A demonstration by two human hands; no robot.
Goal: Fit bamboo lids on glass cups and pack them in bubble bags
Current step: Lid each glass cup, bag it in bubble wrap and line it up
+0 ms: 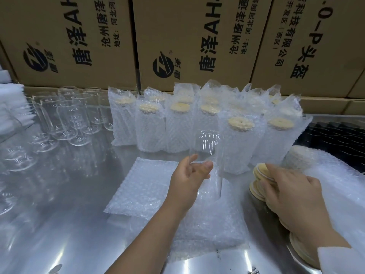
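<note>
Filling the far side from ten to two o'clock, brown cardboard boxes (pixel 197 36) with black print walled off the back. Below them a shiny metal table (pixel 69 224) spread across the whole view. At twelve o'clock on it, a crowd of wrapped cups (pixel 239 147) stood upright in bubble bags, pale lids showing through, close behind the work spot. At ten o'clock a group of bare glasses (pixel 65 119) stood upright, well apart from the hands. A pile of flat bubble bags (pixel 142 186) lay at the centre, reaching towards six o'clock. Over that pile was the glass cup (pixel 207 147), its long axis vertical and its open mouth pointing up, just in front of the wrapped row. The left hand (pixel 189 175) gripped its side from seven o'clock, thumb and fingers curled round the glass. At three o'clock a stack of lids (pixel 256 188) lay beside the pile. The right hand (pixel 292 192) reached in from five o'clock, fingers curled over the tilted top lid (pixel 260 171); the thumb was hidden.
</note>
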